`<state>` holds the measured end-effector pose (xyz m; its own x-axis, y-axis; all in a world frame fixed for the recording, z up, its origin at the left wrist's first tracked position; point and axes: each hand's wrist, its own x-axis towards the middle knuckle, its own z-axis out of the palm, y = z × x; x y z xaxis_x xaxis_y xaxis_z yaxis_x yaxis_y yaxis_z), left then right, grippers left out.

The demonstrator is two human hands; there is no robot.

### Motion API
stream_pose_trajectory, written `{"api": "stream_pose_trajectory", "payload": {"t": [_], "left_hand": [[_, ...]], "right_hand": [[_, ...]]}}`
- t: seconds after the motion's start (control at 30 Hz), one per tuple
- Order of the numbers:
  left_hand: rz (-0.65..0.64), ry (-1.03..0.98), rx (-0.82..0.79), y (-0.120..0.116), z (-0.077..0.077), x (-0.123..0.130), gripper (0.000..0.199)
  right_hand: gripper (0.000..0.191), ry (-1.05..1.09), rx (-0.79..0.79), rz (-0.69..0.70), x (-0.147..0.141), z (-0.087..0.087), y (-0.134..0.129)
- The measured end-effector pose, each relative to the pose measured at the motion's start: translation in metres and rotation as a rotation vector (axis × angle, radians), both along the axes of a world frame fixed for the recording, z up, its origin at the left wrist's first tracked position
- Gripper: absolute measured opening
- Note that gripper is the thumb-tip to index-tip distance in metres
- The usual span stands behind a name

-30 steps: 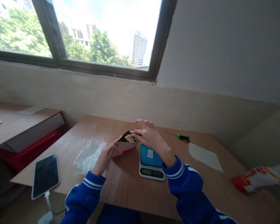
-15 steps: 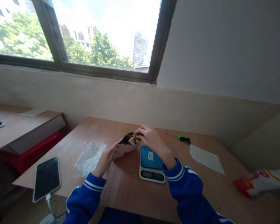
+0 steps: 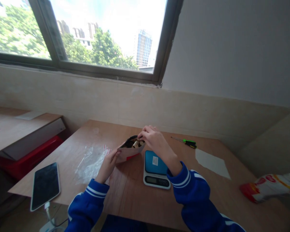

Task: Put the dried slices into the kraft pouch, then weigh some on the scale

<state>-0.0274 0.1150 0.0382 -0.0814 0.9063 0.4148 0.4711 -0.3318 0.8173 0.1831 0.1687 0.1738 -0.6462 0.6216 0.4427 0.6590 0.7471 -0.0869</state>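
Note:
An open pouch point(image 3: 122, 155), pale outside with a red patch and dark inside, is held above the table with its mouth up. Several pale, dried-looking pieces point(image 3: 136, 144) show in it; their kind I cannot make out. My left hand point(image 3: 108, 164) is closed on the pouch's left side, thumb at the rim. At the right rim, the fingers of my right hand point(image 3: 152, 139) are pinched together; whether a piece is also between them is hidden. Just below my right wrist lies a kitchen scale point(image 3: 156, 167) with a blue top and dark display.
A crumpled clear plastic bag point(image 3: 89, 166) lies left of the pouch. A white tablet point(image 3: 45, 186) with a cable sits at the table's left edge. To the right are a green-and-black screwdriver point(image 3: 189, 142), a white paper sheet point(image 3: 213, 163) and a red-and-white bottle point(image 3: 268, 188).
The view has shifted slightly. My right fingers have drawn closer together at the pouch's right rim, and the pieces inside look a little rearranged. The left hand keeps its hold.

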Motion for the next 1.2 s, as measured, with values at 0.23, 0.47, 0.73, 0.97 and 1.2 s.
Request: {"api": "stream_pose_trajectory", "payload": {"t": [0.23, 0.47, 0.73, 0.97, 1.2], "left_hand": [[-0.040, 0.006, 0.010, -0.005, 0.000, 0.003, 0.040], [-0.055, -0.003, -0.002, -0.006, -0.008, 0.004, 0.043], [-0.100, -0.019, 0.032, -0.005, -0.007, 0.005, 0.046], [-0.115, -0.034, 0.026, -0.006, -0.005, 0.005, 0.046], [-0.098, -0.054, -0.003, -0.008, -0.006, 0.006, 0.047]], "right_hand": [[0.013, 0.010, -0.021, 0.097, -0.006, -0.010, 0.003], [0.010, -0.087, 0.166, 0.043, -0.014, -0.018, -0.004], [0.011, -0.107, 0.312, 0.029, -0.008, -0.033, -0.008], [0.019, -0.063, 0.181, 0.013, 0.000, -0.027, -0.014], [0.011, -0.188, 0.218, -0.110, -0.001, -0.017, -0.014]]}}
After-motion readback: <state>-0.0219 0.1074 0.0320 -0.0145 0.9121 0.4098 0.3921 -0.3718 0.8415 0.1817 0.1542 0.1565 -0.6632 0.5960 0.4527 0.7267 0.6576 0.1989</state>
